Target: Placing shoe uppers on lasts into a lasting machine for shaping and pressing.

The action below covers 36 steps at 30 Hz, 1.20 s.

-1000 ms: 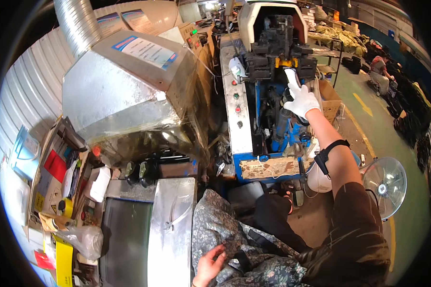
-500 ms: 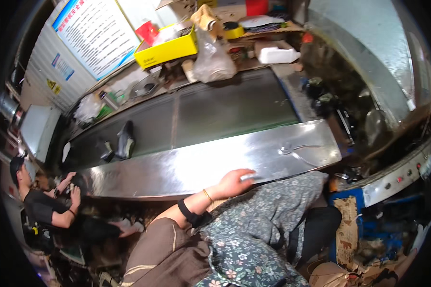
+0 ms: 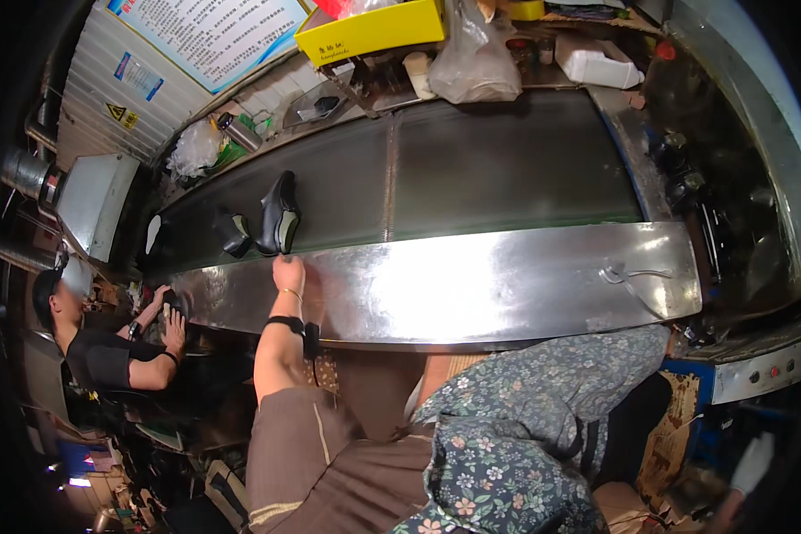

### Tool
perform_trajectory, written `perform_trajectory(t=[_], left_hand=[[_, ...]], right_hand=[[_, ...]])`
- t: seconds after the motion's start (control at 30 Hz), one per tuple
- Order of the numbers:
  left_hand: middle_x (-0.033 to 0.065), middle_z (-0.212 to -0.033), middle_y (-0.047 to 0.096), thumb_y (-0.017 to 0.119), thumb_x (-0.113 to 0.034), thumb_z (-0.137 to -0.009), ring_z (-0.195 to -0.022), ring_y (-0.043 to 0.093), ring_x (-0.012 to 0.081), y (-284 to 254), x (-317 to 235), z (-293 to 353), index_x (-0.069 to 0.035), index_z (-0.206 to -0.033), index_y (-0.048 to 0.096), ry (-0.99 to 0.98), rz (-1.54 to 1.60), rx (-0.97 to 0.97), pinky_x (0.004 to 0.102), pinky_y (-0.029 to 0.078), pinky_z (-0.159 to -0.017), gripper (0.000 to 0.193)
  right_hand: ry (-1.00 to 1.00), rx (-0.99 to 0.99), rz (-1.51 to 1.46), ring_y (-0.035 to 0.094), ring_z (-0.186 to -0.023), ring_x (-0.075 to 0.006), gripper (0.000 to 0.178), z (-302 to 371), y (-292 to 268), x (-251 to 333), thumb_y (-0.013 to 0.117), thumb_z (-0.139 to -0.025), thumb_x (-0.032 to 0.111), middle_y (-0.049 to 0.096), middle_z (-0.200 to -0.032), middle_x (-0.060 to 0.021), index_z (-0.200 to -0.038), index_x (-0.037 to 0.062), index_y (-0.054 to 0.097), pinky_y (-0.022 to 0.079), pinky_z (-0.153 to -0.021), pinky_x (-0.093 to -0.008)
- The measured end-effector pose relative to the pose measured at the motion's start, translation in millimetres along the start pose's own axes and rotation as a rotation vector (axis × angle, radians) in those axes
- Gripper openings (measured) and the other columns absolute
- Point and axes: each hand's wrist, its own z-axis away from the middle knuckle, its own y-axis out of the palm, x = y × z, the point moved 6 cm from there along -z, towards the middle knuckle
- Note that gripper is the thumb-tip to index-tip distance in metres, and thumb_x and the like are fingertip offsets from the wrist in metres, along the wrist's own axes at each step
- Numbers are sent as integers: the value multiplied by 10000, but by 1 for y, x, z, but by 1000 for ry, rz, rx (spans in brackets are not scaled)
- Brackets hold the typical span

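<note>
My left hand (image 3: 287,272) reaches over the metal ledge, its fingers closed at the near end of a black shoe (image 3: 281,210). The shoe has a pale green patch low on its side and rests on the dark conveyor belt (image 3: 507,160). Just left of it on the belt lies a second black shoe (image 3: 234,233). Farther left is a flat whitish sole-shaped piece (image 3: 154,235). At the lower right, what looks like my right hand (image 3: 753,463), in a whitish glove, is blurred, so its fingers cannot be made out.
A shiny metal ledge (image 3: 525,267) runs along the belt, with pincers (image 3: 627,278) near its right end. Behind the belt stand a yellow box (image 3: 369,36), a plastic bag (image 3: 476,58) and a white bottle (image 3: 596,62). A co-worker (image 3: 107,347) sits at the left.
My left hand has moved left and away from me, from the ledge's near edge to the shoe. The view has shifted, and the whitish glove has come into sight at lower right.
</note>
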Motion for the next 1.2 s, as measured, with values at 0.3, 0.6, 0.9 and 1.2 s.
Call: perform_trajectory(t=[0.3,0.6,0.9,1.2], left_hand=[[182,-1461,492,624,-195,-905,-1306,504,298,-11,35,-114,46,-1522,289,-93,448,232,389,386,-1099,742],[162,-1086,724,692,-319,-908,-1022,686,286,50,-131,-80,52,-1207,655,255,459,1001,362,514,-905,478],[245,-1298,619,827,-453,-679,-1170,630,381,16,-157,-54,-95,-1569,229,302,-496,314,418,504,-990,1130],[173,-1124,719,771,-411,-806,-1079,677,292,82,-158,-57,8,-1312,615,339,178,496,388,501,-943,675]], right_hand=[[202,231,-706,635,-1028,-360,249,239,191,196,517,-1009,150,678,-1087,-192,-1143,-16,646,494,-911,-386],[9,648,-336,651,-1051,-292,240,375,180,186,565,-928,102,685,-1115,-151,-1126,3,657,504,-890,-393],[380,745,-657,575,-1187,-266,399,411,213,208,595,-946,218,602,-1306,-135,-1304,43,573,443,-1007,-362],[682,908,-1027,340,-1474,-168,552,409,237,254,674,-931,313,464,-1543,-94,-1438,149,532,239,-1202,-236]])
